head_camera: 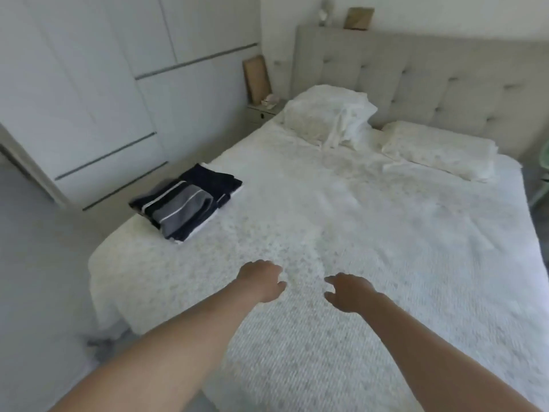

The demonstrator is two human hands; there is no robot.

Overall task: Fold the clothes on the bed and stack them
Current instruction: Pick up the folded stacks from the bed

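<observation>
Two bare forearms are reaching in from the bottom edge, elbows cut off by the frame. Left hand (263, 281) is hovering over the white textured bedspread (371, 248), fingers loosely curled downward, holding nothing; fingertips are blurred, so contact w/ the cover is hard to judge. Right hand (347, 292) is hanging just beside it, a small gap between the two, fingers relaxed and slightly spread, also holding nothing.

Stack of folded dark navy and grey clothes w/ white stripes (185, 200) is sitting near the bed's left edge, well apart from both hands; a white layer is peeking out underneath, exact no. of garments hard to make out.

Two white pillows (326, 120) are lying at the head end against the grey tufted headboard (430, 81). White wardrobe doors (89, 84) are filling the left side. Small nightstand (263, 111) is partly hidden behind the bed corner; items on it are too blurred to identify.
</observation>
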